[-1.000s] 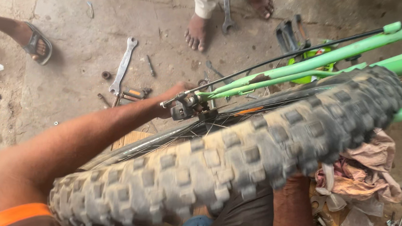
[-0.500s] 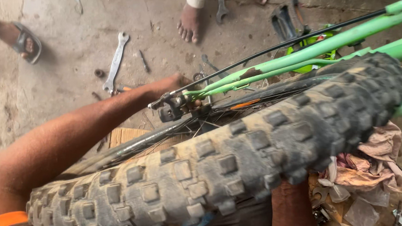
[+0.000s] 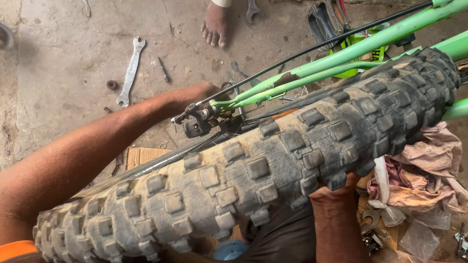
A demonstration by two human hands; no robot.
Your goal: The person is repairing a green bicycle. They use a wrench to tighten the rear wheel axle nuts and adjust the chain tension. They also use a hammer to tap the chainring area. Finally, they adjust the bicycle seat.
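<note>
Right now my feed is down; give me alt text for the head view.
A knobby bicycle tyre fills the view; the left hand reaches behind it at the brake on the green frame, the right hand grips the tyre from below. A spanner lies on the concrete floor.

We see cracked grey concrete floor [image 3: 66, 45], dusty. On it: long silver open-ended steel spanner [image 3: 130, 71] upper left, small dark round nut [image 3: 112, 85] just beside it, thin dark bolt [image 3: 163, 70] to its right. Second silver spanner [image 3: 251, 5] near top edge. Flat brown cardboard piece [image 3: 141, 155] under wheel. Crumpled pinkish cloth rags [image 3: 432, 170] at right, clear plastic scraps [image 3: 419, 240] near them.
</note>
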